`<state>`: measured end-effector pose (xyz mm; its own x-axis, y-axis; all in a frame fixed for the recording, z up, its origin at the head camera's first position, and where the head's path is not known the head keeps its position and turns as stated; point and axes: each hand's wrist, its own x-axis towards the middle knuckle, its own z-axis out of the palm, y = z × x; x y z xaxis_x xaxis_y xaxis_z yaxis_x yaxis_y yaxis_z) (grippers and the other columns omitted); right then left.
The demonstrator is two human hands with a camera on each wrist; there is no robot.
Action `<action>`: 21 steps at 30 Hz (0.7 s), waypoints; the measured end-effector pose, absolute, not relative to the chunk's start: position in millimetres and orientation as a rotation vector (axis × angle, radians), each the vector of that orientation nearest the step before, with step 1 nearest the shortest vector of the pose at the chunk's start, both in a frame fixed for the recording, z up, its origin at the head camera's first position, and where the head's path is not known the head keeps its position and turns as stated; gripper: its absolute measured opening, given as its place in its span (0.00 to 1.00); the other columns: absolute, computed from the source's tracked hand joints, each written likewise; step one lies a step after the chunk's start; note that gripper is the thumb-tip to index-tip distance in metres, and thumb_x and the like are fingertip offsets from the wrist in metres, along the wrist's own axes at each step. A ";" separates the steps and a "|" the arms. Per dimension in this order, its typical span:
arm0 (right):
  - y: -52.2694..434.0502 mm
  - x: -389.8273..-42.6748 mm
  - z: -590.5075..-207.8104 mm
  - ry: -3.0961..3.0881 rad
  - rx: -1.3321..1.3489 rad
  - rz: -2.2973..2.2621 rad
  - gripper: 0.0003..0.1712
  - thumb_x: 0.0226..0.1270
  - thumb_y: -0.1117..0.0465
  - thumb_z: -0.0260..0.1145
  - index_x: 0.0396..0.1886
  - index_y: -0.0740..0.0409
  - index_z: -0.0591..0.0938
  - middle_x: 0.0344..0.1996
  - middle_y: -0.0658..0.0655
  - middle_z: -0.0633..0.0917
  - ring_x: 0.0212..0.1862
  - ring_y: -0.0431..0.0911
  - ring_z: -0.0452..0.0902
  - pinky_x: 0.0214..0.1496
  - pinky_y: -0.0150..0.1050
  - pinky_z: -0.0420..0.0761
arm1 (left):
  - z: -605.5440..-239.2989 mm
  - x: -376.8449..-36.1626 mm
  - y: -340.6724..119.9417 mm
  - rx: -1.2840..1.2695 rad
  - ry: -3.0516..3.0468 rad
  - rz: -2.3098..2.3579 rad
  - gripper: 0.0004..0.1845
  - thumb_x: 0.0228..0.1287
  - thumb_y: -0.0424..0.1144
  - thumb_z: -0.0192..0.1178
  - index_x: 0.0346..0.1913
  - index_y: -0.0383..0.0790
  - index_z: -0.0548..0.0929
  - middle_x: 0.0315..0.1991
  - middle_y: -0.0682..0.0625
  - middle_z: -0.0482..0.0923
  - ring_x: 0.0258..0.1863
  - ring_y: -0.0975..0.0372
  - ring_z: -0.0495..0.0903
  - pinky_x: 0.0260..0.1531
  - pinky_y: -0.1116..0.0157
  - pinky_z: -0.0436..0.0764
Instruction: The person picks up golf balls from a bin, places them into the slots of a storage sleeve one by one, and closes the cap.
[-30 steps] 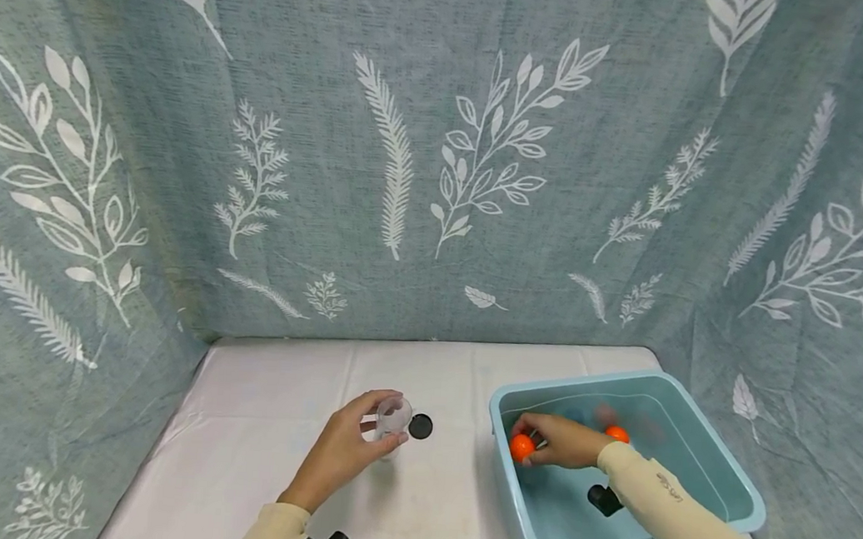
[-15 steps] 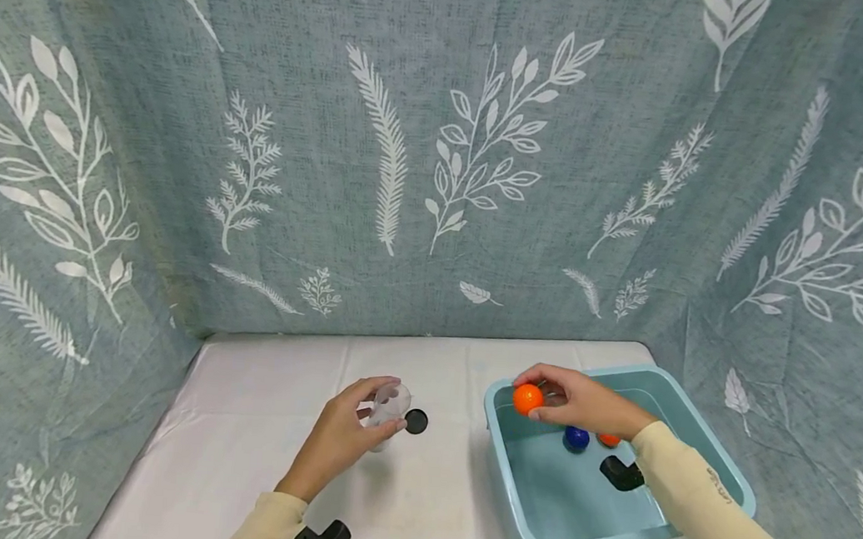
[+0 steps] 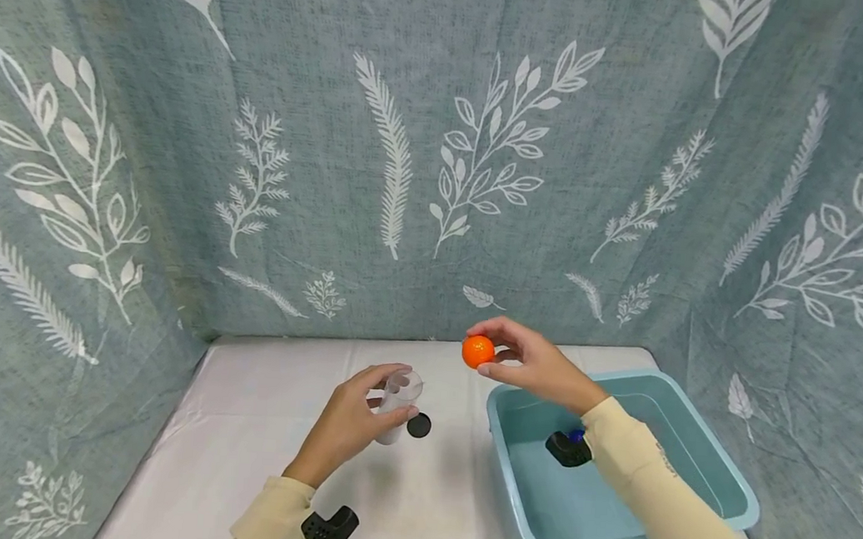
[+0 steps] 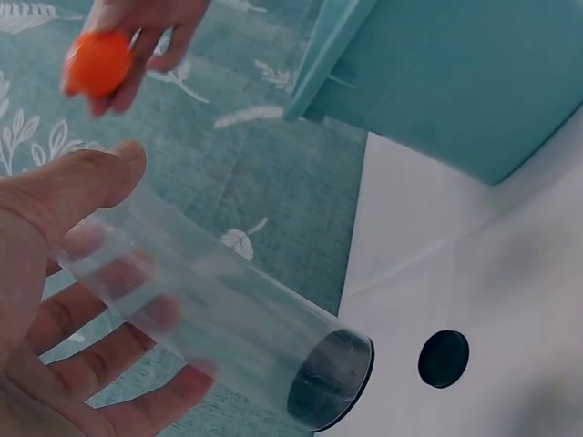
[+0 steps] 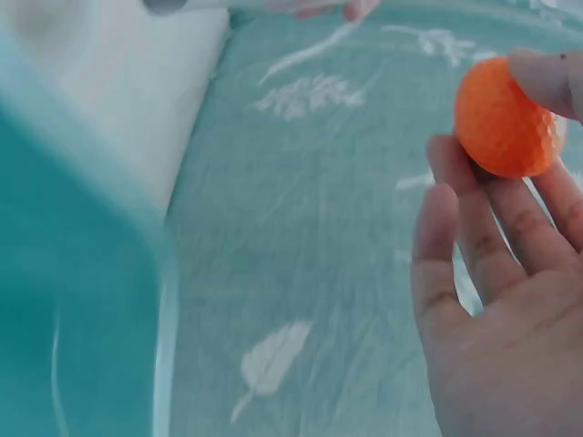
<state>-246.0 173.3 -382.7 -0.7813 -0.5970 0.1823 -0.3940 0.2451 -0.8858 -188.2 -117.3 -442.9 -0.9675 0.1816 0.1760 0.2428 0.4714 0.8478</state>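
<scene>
Orange ball (image 3: 478,351) has risen from basin (image 3: 718,465) toward tube (image 3: 395,401).

Table (image 3: 255,424) set in a corner, curtain (image 3: 440,153) behind and on both sides. Basin (image 3: 718,469) on the table's right part. Tube (image 3: 395,400) left of the basin, in the left hand (image 3: 349,427), standing on the table. Small disc (image 3: 418,425) on the table just right of the tube. Ball (image 3: 477,351) in the right hand (image 3: 537,365), above the table, between tube and basin, over the basin's near-left corner.
</scene>
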 end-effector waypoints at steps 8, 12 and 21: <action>123.4 -239.4 -390.5 2.197 -0.873 -1.828 0.24 0.72 0.62 0.68 0.65 0.53 0.74 0.61 0.53 0.79 0.59 0.50 0.77 0.61 0.44 0.81 | -439.7 -188.1 -115.3 -0.423 -2.615 -1.558 0.31 0.57 0.43 0.77 0.64 0.50 0.79 0.55 0.55 0.80 0.54 0.58 0.80 0.54 0.56 0.84; 105.4 -236.4 -398.3 2.149 -0.902 -1.875 0.23 0.72 0.61 0.68 0.63 0.52 0.73 0.62 0.53 0.80 0.60 0.51 0.76 0.63 0.44 0.79 | -435.7 -188.9 -114.8 -0.455 -2.599 -1.547 0.31 0.57 0.44 0.77 0.64 0.50 0.80 0.55 0.56 0.80 0.53 0.60 0.80 0.53 0.56 0.85; 89.3 -231.5 -409.5 2.163 -0.950 -1.793 0.23 0.72 0.60 0.69 0.63 0.48 0.74 0.61 0.48 0.79 0.64 0.47 0.73 0.68 0.44 0.75 | -423.0 -186.7 -114.3 -0.459 -2.566 -1.528 0.30 0.57 0.43 0.77 0.63 0.48 0.80 0.53 0.56 0.82 0.52 0.60 0.81 0.49 0.58 0.86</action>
